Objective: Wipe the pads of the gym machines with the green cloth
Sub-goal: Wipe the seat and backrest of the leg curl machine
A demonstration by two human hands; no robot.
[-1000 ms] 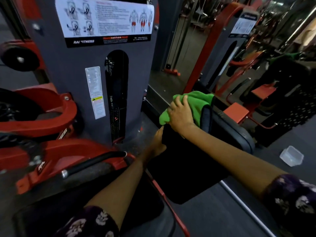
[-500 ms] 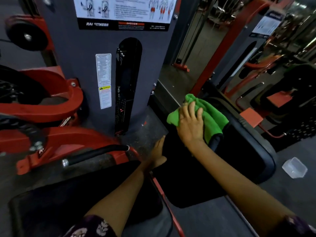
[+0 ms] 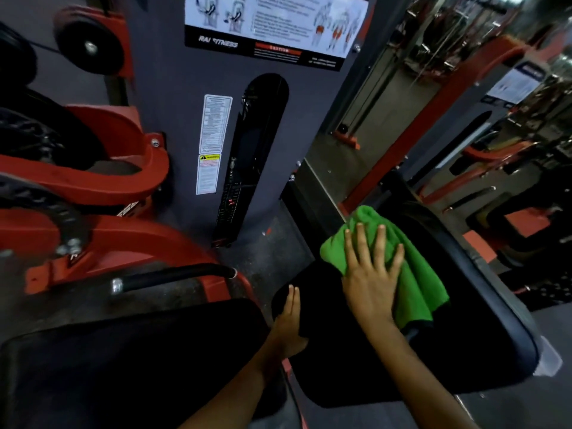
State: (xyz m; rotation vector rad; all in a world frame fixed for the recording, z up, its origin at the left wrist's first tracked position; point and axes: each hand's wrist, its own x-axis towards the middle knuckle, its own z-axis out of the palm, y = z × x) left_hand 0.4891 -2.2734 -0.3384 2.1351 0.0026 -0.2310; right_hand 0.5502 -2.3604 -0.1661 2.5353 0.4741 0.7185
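Note:
My right hand lies flat with spread fingers on the green cloth, pressing it onto the top of a black machine pad at centre right. My left hand rests against the pad's left edge, fingers together and straight, steadying it. A second black pad fills the lower left, beside my left forearm.
A grey weight-stack tower with instruction labels stands behind. Red machine arms and a black handle bar sit to the left. A clear plastic container lies on the floor at right. More red machines fill the far right.
My right hand and the green cloth have slid down the pad toward me, the fingers spreading flat. The view has tilted down and closer. My left hand stays at the pad's edge.

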